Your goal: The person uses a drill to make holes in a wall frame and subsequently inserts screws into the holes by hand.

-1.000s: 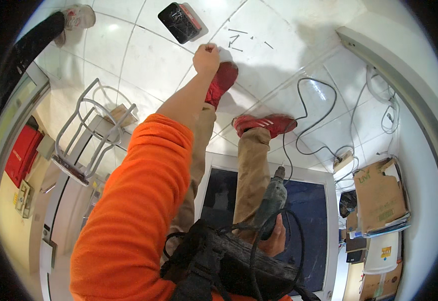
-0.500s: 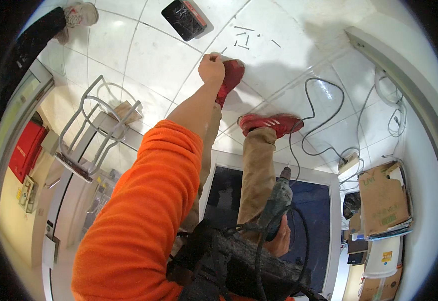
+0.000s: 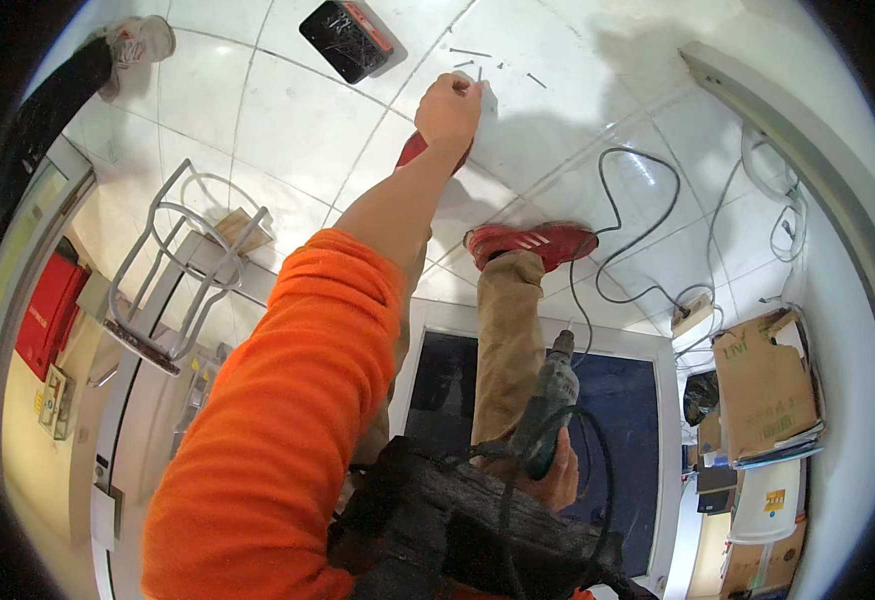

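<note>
My left hand reaches out over the white tiled floor beside the scattered screws, fingers curled in a pinch; whatever they hold is too small to make out. A black and orange open case with small hardware inside lies just beyond it. Down at my right, my right hand is wrapped round the grip of a grey-green corded drill, its thin bit pointing away from me. A black bag or harness with cable loops lies across my lower body.
A metal tube-framed step stool stands at left; another person's foot is at upper left. My red shoe rests amid loose cables. Cardboard boxes are stacked along the right wall. A white-framed dark panel lies beneath me.
My left hand has moved forward and rightward, away from above my left shoe toward the screws. The drill stays in my right hand at about the same place.
</note>
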A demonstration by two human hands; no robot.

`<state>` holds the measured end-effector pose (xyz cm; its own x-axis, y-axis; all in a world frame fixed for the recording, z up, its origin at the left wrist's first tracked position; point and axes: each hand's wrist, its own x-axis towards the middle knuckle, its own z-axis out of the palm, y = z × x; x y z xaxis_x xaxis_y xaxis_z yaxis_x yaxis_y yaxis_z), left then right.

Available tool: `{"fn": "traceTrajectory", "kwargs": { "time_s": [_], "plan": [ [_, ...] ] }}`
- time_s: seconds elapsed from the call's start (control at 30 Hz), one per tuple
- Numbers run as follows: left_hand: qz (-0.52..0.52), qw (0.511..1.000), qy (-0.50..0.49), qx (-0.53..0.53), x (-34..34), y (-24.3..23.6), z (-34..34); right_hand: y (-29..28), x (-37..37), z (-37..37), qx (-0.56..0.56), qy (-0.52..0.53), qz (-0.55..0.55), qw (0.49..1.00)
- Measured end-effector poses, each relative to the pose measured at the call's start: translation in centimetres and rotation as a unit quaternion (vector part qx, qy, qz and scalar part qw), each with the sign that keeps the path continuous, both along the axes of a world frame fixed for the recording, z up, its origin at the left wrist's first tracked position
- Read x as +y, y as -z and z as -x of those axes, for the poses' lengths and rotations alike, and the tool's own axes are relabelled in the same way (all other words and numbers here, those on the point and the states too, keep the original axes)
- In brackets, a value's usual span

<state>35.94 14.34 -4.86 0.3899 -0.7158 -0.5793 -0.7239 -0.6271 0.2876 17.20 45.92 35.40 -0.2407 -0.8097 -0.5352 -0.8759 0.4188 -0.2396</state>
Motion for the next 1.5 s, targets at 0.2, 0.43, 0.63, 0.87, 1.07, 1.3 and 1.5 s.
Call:
{"fn": "traceTrajectory", "kwargs": {
  "time_s": [0.2, 0.43, 0.63, 0.87, 1.07, 1.3, 1.5],
  "plan": [
    [-0.006, 0.999, 0.003, -0.038, -1.1, 2.0, 1.0, 0.6, -0.6, 0.0, 0.001, -0.005, 0.062, 0.998],
    [-0.093, 0.936, -0.165, 0.296, 3.0, -4.2, -4.4, -0.7, -0.5, 0.1, -0.059, 0.106, -0.104, 0.987],
    [-0.159, 0.771, -0.398, 0.47, 2.6, -21.8, -3.1, -4.7, -9.2, 0.8, -0.16, 0.26, -0.162, 0.938],
    [-0.063, 0.702, -0.423, 0.57, -6.8, -44.6, -0.7, -22.1, -19.9, 2.5, -0.324, 0.281, 0.004, 0.904],
    [-0.017, 0.583, -0.323, 0.745, -13.6, -69.6, 4.9, -39.3, -19.7, 4.3, -0.405, 0.338, 0.253, 0.811],
    [-0.048, 0.465, -0.117, 0.876, -12.4, -92.9, 10.9, -51.3, -14.9, 5.4, -0.461, 0.354, 0.449, 0.678],
    [-0.058, 0.444, 0.03, 0.894, -9.4, -102.8, 15.7, -57.4, -11.7, 6.2, -0.399, 0.319, 0.577, 0.637]
  ]
}}
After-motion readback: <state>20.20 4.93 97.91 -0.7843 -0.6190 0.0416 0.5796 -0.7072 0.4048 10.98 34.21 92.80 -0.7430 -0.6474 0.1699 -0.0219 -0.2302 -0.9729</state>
